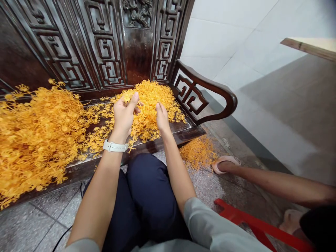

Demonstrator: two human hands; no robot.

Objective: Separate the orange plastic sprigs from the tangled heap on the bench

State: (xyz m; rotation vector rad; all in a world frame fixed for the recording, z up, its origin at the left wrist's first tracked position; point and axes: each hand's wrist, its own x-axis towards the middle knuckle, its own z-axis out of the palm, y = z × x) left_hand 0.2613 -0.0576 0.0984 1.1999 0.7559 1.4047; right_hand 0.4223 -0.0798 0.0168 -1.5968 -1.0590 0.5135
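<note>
Orange plastic sprigs lie in heaps on a dark carved wooden bench [189, 131]. My left hand [124, 113], with a white watch on the wrist, is closed on a bunch of orange sprigs [136, 127] that hangs down from the fist. My right hand [162, 117] sits just to the right of it, fingers pinched on strands of the same bunch. Both hands hover over the smaller heap [154, 96] at the bench's right end. A far bigger heap [36, 136] covers the left part of the seat.
The bench's carved backrest [105, 45] and curved armrest [207, 94] rise behind and to the right. More sprigs [198, 152] lie on the speckled floor. Another person's leg [275, 182] in a pink slipper [225, 162] stretches in from the right, over a red stool [252, 220].
</note>
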